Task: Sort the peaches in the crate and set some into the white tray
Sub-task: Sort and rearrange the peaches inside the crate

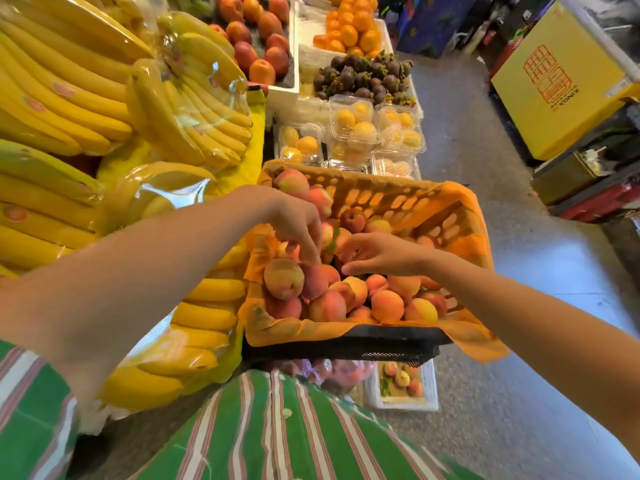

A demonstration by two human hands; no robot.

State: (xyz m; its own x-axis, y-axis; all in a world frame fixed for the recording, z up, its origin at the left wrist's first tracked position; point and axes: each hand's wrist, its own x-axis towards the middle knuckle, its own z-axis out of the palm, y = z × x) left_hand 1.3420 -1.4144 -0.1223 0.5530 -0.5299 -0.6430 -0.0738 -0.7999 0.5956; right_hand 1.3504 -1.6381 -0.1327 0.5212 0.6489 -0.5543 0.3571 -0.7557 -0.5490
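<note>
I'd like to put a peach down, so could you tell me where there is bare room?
The crate's far right corner is bare liner. The white tray holds a few peaches with space between. The crate's near half is piled up, and bananas crowd its left.

Open top over crate; bananas crowding left, bare floor right.

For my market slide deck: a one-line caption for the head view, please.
Both hands, left hand and right hand, reach among peaches in an orange-lined crate.
</note>
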